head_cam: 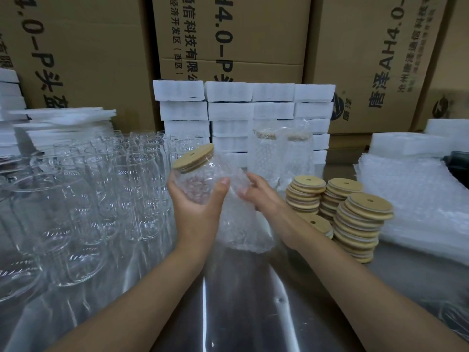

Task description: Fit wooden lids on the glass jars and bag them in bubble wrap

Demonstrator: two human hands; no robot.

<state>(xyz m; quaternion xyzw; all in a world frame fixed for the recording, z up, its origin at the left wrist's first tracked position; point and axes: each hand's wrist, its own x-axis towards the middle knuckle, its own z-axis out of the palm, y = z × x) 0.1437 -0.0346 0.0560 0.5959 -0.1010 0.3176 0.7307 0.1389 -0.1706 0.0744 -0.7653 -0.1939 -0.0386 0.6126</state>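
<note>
Jar (200, 184): slide base-first into bag (241, 224), centre frame, left hand (200, 207) fingers curled round glass, right hand (261, 196) pinching bag mouth wide; mind tilted lid (194, 158).

left grip (200, 199): curled round jar (198, 177) | right grip (258, 194): pinching bag (241, 224) | both raised

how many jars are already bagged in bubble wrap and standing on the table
2. One bagged jar stands beyond the right hand; the second is just to its right, both before the foam blocks. The jar in the left hand is not fully bagged. More may be hidden.
</note>
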